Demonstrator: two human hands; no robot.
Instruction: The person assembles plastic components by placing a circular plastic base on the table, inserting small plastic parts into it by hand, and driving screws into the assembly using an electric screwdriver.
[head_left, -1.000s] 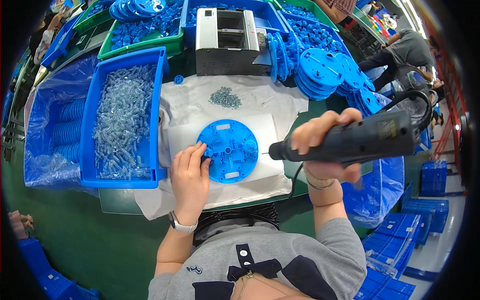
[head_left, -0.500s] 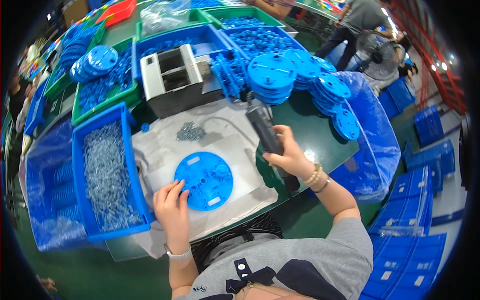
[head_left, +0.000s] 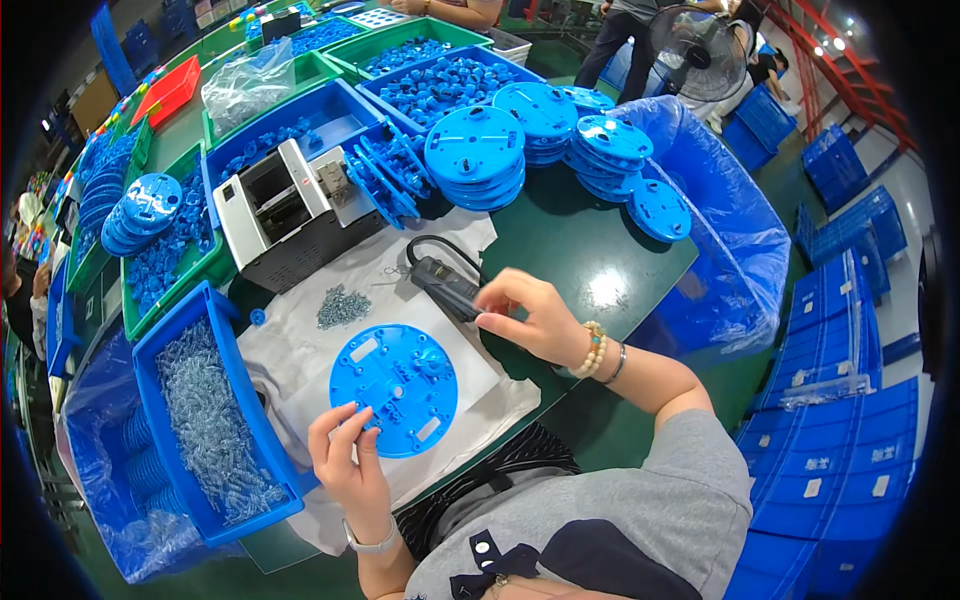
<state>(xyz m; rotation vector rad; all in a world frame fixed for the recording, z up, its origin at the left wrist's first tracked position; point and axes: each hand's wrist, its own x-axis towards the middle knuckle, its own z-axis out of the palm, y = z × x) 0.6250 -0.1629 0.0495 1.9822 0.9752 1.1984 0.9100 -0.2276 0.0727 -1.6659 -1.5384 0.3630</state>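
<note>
A blue round plastic plate [head_left: 405, 375] with moulded posts and slots lies on the white cloth in front of me. My left hand [head_left: 352, 465] is at its lower left rim, bent fingers and thumb close together on the edge. Whether a small part sits between those fingertips is hidden. To the right of the plate, my right hand [head_left: 535, 318] grips the near end of a dark electric screwdriver [head_left: 447, 287]. The tool slants low over the cloth, its black cord looping at the far end. A small pile of screws [head_left: 343, 307] rests beyond the plate.
On the left stands a blue bin of screws [head_left: 215, 430]. A grey-white box-shaped machine [head_left: 275, 205] is behind the cloth. Stacked blue discs [head_left: 475, 150] stand at the back, near a blue parts bin [head_left: 455, 85]. A bag-lined blue crate [head_left: 715, 235] flanks the table's right.
The screwdriver has gone from upright to a low slant, its far end lowered toward the cloth. My right hand has moved left with it. My left hand stays at the plate's rim.
</note>
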